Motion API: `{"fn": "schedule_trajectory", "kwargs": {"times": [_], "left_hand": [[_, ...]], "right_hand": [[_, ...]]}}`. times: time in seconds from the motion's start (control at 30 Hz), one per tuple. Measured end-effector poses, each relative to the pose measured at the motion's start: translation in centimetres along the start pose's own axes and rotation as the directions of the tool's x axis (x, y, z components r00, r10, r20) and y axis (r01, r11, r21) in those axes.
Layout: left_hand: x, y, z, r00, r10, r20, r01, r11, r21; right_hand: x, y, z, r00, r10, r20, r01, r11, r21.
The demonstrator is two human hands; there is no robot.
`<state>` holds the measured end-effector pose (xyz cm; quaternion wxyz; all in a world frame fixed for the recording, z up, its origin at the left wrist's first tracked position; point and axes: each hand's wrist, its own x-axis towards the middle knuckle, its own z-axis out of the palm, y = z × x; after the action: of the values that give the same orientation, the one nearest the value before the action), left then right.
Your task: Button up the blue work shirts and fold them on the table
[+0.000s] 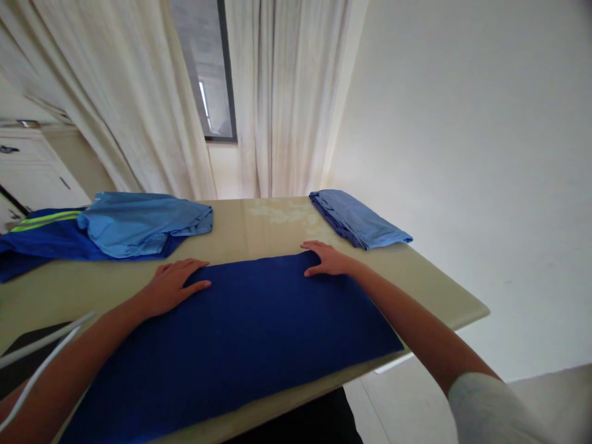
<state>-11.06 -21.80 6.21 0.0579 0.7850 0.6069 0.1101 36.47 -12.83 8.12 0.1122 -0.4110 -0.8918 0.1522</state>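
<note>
A flat dark blue sheet (250, 327), perhaps cloth or a mat, lies along the near side of the table. On its far left corner rests my left hand (176, 287), thumb and fingers apart. My right hand (326, 259) touches the far right corner, its thumb spread away from the fingers over the edge. Neither hand grips anything that I can see. Beyond the right hand lies a folded light blue garment (358, 219). Past the left hand, another light blue garment (145, 222) sits loosely on a dark blue garment with a yellow reflective stripe (50, 243).
The pale table (263, 228) ends in a rounded corner at right, near a white wall (485, 154). Curtains (287, 92) and a window (208, 68) stand behind it. White cables (46, 339) and a dark flat object (28, 354) are at left. A white cabinet (32, 163) stands far left.
</note>
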Motion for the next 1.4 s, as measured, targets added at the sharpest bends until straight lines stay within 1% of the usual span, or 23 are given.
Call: {"fn": "schedule_trajectory", "kwargs": {"times": [0.1, 0.2, 0.3, 0.37, 0.5, 0.57, 0.63, 0.77, 0.83, 0.9, 0.93, 0.97, 1.0, 1.03, 1.07, 1.1, 1.13, 1.17, 1.2, 1.23, 1.3, 1.33, 1.4], "left_hand": [[0.7, -0.7, 0.8, 0.999, 0.033, 0.038, -0.031, 0.998, -0.048], [1.8, -1.9, 1.3, 0.999, 0.012, 0.047, -0.007, 0.995, -0.097], [3.3, -1.9, 0.8, 0.993, 0.000, 0.120, 0.014, 0.993, -0.118], [4.5, -0.6, 0.1, 0.980, 0.015, 0.197, 0.006, 0.995, -0.102], [7.6, 4.3, -1.1, 0.963, 0.097, 0.253, -0.080, 0.994, -0.077], [9.4, 7.2, -1.2, 0.941, 0.188, 0.280, -0.144, 0.975, -0.170], [11.1, 10.2, -0.9, 0.903, 0.300, 0.306, -0.195, 0.924, -0.330], [12.8, 16.5, 1.3, 0.847, 0.456, 0.272, -0.249, 0.794, -0.555], [12.7, 20.2, 3.1, 0.855, 0.464, 0.232, -0.249, 0.759, -0.602], [12.4, 24.3, 5.0, 0.865, 0.454, 0.215, -0.218, 0.725, -0.653], [12.4, 26.4, 5.8, 0.868, 0.452, 0.207, -0.204, 0.704, -0.680], [12.7, 28.6, 6.6, 0.874, 0.446, 0.194, -0.191, 0.681, -0.707], [13.1, 30.6, 7.2, 0.887, 0.425, 0.181, -0.165, 0.657, -0.736], [13.8, 32.5, 7.8, 0.906, 0.389, 0.168, -0.129, 0.631, -0.765], [14.5, 34.1, 8.2, 0.927, 0.342, 0.154, -0.090, 0.602, -0.794], [15.2, 35.4, 8.6, 0.948, 0.284, 0.146, -0.044, 0.570, -0.820], [15.9, 36.2, 9.0, 0.963, 0.229, 0.146, -0.001, 0.540, -0.842], [16.3, 36.4, 9.3, 0.971, 0.183, 0.151, 0.036, 0.515, -0.856], [16.4, 35.9, 9.6, 0.976, 0.155, 0.155, 0.057, 0.501, -0.863], [16.2, 34.8, 9.8, 0.977, 0.149, 0.151, 0.056, 0.506, -0.861], [15.2, 30.4, 9.9, 0.980, 0.164, 0.113, -0.001, 0.574, -0.819], [14.5, 27.3, 9.6, 0.981, 0.173, 0.083, -0.047, 0.636, -0.770], [13.0, 20.0, 8.3, 0.996, 0.082, 0.042, -0.037, 0.775, -0.631]], "right_hand": [[1.7, -0.7, 0.1, 0.990, 0.012, 0.137, -0.011, 1.000, -0.006], [2.2, -1.0, -0.1, 0.984, 0.034, 0.175, -0.031, 0.999, -0.018], [1.0, -1.1, -1.0, 0.971, 0.035, 0.235, -0.037, 0.999, 0.004], [-0.6, -1.0, -2.1, 0.953, 0.022, 0.301, -0.034, 0.999, 0.035], [-5.4, -0.7, -5.2, 0.924, 0.014, 0.383, -0.048, 0.996, 0.079], [-8.5, -0.6, -7.1, 0.921, 0.062, 0.384, -0.105, 0.990, 0.092], [-11.9, -0.4, -9.2, 0.894, 0.166, 0.416, -0.226, 0.969, 0.100], [-17.5, 1.6, -14.3, 0.807, 0.372, 0.457, -0.425, 0.905, 0.012], [-18.5, 3.5, -17.7, 0.761, 0.478, 0.438, -0.486, 0.868, -0.103], [-17.2, 5.9, -21.8, 0.701, 0.599, 0.388, -0.521, 0.801, -0.296], [-15.6, 7.0, -24.0, 0.671, 0.650, 0.356, -0.512, 0.754, -0.412], [-13.5, 8.1, -26.2, 0.667, 0.687, 0.289, -0.487, 0.695, -0.529], [-10.9, 9.0, -28.2, 0.686, 0.690, 0.229, -0.441, 0.646, -0.624], [-7.9, 9.7, -29.7, 0.739, 0.654, 0.165, -0.377, 0.604, -0.702], [-4.6, 10.2, -30.7, 0.815, 0.572, 0.092, -0.314, 0.571, -0.758], [-1.4, 10.3, -30.9, 0.911, 0.413, 0.008, -0.251, 0.567, -0.785], [1.8, 10.1, -30.1, 0.963, 0.255, -0.088, -0.224, 0.573, -0.788], [4.7, 9.6, -28.4, 0.975, 0.147, -0.169, -0.224, 0.595, -0.772], [7.3, 8.9, -25.7, 0.976, 0.052, -0.211, -0.192, 0.659, -0.727], [9.4, 8.0, -22.2, 0.980, -0.002, -0.201, -0.133, 0.743, -0.656], [12.0, 5.9, -13.6, 0.995, -0.057, -0.084, 0.012, 0.884, -0.468], [12.6, 4.8, -9.1, 0.998, -0.064, -0.017, 0.052, 0.926, -0.374], [12.6, 3.0, -0.9, 0.998, -0.064, -0.001, 0.062, 0.976, -0.210]]}}
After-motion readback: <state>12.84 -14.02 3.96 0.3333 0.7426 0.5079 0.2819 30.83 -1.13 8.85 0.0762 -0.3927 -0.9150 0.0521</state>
